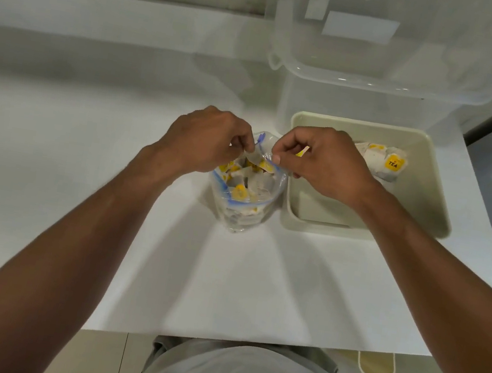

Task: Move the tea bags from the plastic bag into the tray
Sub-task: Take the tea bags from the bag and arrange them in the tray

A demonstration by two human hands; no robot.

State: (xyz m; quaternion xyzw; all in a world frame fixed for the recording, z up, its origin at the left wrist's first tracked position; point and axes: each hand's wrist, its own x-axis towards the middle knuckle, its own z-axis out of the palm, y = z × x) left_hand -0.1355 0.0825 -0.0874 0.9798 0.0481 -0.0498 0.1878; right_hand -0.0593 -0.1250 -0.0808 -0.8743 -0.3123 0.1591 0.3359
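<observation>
A clear zip-top plastic bag (244,200) with a blue seal stands upright on the white counter, holding several tea bags (239,190) with yellow tags. My left hand (205,141) pinches the bag's left rim. My right hand (327,163) pinches the right rim, and a yellow-tagged tea bag shows between its curled fingers. Just right of the bag sits the cream tray (430,196), with a small pile of tea bags (382,162) in its far half.
A large clear plastic container (373,87) with a lid stands behind the tray against the wall. The white counter (83,144) stretches left. Its front edge is near my body, and a pale object (377,365) shows below that edge at right.
</observation>
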